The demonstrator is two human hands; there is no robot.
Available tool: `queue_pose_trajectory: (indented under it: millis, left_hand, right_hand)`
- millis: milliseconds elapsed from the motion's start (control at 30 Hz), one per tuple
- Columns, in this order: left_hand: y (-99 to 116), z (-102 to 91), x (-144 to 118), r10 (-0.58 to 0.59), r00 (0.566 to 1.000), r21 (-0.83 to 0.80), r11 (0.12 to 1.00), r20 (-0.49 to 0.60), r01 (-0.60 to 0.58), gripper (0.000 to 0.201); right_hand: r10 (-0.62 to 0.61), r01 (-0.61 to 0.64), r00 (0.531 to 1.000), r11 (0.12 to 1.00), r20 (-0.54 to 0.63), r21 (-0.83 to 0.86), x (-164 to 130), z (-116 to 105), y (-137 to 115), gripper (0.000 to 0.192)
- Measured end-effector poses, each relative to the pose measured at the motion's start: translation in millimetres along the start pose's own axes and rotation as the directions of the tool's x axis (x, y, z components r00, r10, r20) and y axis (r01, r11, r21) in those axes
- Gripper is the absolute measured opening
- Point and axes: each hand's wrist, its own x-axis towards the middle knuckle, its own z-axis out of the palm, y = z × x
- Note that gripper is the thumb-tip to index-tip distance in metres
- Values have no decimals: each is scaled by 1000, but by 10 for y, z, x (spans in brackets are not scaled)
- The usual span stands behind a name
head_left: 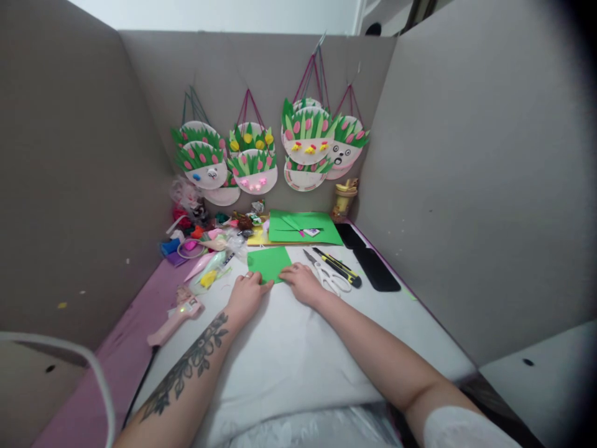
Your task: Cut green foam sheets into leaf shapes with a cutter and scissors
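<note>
**Green paper pressed flat under both hands**

A small sheet of green paper [268, 262] is laid on the white cloth [289, 348] that covers the table, towards its far middle. The near edge of the sheet is pinned by both hands: the left hand [246, 294] is set on its near left corner and the right hand [304, 283] on its near right corner, the fingers of each spread flat and pressed down, nothing being grasped.

Just right of the right hand, white-handled scissors [329, 275] and a yellow-and-black utility knife [338, 267] are seen, and further right two black strips [368, 258] along the table's right edge. Behind the sheet, a larger green sheet [303, 227] is spread. At the far left corner a heap of coloured craft scraps [205, 239] is piled; near the left edge a pink glue gun [175, 320] is laid on a purple surface [135, 348].

The table is enclosed by brown cardboard walls [466, 174]. On the back wall paper-plate faces [270, 155] with green paper leaves are hung. No writing can be read.
</note>
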Motion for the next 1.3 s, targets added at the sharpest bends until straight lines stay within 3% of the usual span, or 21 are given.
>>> queue_pose_trajectory:
  millis: [100, 200, 367, 500, 667, 833, 1033, 1167, 1300]
  left_hand:
    - [23, -21, -9, 16, 1000, 10, 1000, -12, -16, 34]
    - [50, -73, -57, -18, 1000, 6, 1000, -10, 18, 32]
    - [59, -159, -183, -171, 985, 59, 984, 19, 170, 33]
    - [39, -148, -211, -219, 974, 95, 972, 52, 213, 35]
    - [28, -105, -184, -188, 980, 83, 980, 60, 183, 38]
    - [56, -105, -166, -182, 982, 76, 981, 54, 177, 36]
    - [57, -128, -170, -166, 983, 99, 983, 79, 158, 34]
    - [33, -138, -184, -167, 984, 111, 981, 61, 160, 34]
    - [13, -168, -196, -183, 981, 92, 980, 62, 177, 33]
  right_hand:
    - [-118, 119, 993, 992, 29, -29, -53, 20, -136, 46]
    - [-32, 37, 999, 992, 44, -119, -93, 3, -182, 45]
    - [173, -153, 983, 959, 63, -238, -126, -49, -59, 40]
    - [220, -195, 973, 945, 68, -262, -137, -62, 4, 39]
    - [141, -121, 989, 954, 53, -276, -139, -52, -70, 39]
    - [-61, 74, 995, 985, 84, -157, -9, 44, -380, 43]
    - [-161, 167, 982, 985, 102, -52, 121, 88, -654, 48]
    - [-10, 26, 994, 989, 111, -147, 22, -7, -552, 43]
    - [193, -163, 975, 959, 114, -230, -105, -90, -303, 38]
